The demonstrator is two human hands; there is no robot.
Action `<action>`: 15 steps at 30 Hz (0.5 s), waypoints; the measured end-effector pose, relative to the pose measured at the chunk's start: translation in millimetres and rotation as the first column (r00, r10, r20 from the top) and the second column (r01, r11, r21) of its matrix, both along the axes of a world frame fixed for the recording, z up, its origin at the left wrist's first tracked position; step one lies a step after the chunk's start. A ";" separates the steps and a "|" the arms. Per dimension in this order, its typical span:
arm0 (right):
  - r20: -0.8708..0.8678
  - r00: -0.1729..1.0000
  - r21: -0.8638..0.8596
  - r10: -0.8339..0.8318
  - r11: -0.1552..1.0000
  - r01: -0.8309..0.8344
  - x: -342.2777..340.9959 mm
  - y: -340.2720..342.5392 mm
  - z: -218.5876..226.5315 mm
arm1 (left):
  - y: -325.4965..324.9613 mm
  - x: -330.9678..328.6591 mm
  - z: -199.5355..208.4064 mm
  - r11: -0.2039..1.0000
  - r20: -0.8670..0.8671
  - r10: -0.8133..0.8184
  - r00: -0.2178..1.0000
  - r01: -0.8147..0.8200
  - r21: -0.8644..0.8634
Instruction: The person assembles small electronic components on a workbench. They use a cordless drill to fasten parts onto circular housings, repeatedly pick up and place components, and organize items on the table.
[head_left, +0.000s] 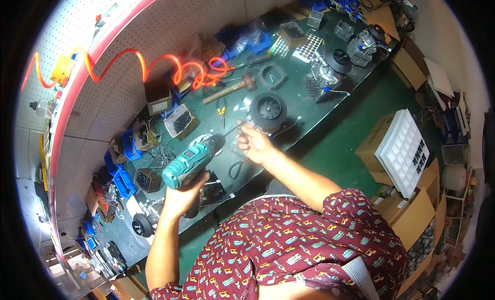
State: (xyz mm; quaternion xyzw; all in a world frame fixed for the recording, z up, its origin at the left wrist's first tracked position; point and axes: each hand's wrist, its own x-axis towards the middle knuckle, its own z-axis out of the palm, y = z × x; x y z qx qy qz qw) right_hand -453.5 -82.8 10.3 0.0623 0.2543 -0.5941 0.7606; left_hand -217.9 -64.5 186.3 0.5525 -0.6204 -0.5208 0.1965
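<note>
"Where's the teal drill [190,161]?"
"Over the surface [305,107], near its near edge, the left hand [184,196] wrapped around it."
"And the right hand [253,144]?"
"Fingers bunched by the bit [231,131], beside the black fan wheel [279,112]; whether pinching, I can't tell."

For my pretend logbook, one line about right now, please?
left hand: holds teal drill | right hand: near drill bit | hammer: on bench

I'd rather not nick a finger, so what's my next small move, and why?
Probably ease your right hand back before running the teal power drill: that hand is right beside the bit, which your left hand aims toward the black finned wheel.
</note>
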 end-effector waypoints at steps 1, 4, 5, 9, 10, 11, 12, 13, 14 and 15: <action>-0.009 1.000 0.010 -0.008 1.000 0.008 -0.9 -0.9 0.4 | -2.8 -1.5 -0.8 1.000 -0.002 -0.011 1.000 0.011 -0.010; -0.021 1.000 0.032 0.010 0.999 -0.009 -2.6 -1.1 1.4 | -9.4 -5.2 -1.9 0.994 0.064 -0.062 0.996 0.067 -0.083; -0.026 1.000 0.036 0.013 0.999 -0.012 -3.2 -0.3 1.4 | -11.0 -6.8 -0.9 0.996 0.066 -0.063 0.996 0.067 -0.055; -0.100 0.989 0.057 0.104 0.993 -0.099 -11.1 12.0 1.6 | -24.6 -14.6 12.4 0.989 0.092 -0.145 0.985 0.148 -0.029; -0.133 0.982 0.106 0.133 0.987 -0.120 -12.6 19.8 19.6 | -28.7 -14.0 18.4 0.985 0.108 -0.166 0.980 0.171 -0.040; -0.209 0.967 0.096 0.145 0.987 -0.127 -20.5 32.2 20.8 | -35.5 -19.5 25.2 0.981 0.103 -0.184 0.977 0.190 -0.049; -0.283 0.946 0.087 0.156 0.987 -0.137 -30.7 47.2 20.2 | -42.7 -29.0 38.8 0.958 0.123 -0.257 0.959 0.269 -0.096; -0.355 0.920 0.075 0.168 0.986 -0.151 -39.8 61.4 21.7 | -51.2 -41.1 53.5 0.929 0.148 -0.322 0.935 0.342 -0.143; -0.524 0.845 0.105 0.107 0.993 -0.060 -45.4 75.0 29.5 | -61.6 -44.3 54.7 0.894 0.210 -0.377 0.902 0.414 -0.171; -0.679 0.733 0.113 0.047 0.993 0.041 -52.3 84.0 35.5 | -73.8 -48.1 54.8 0.852 0.271 -0.430 0.861 0.486 -0.193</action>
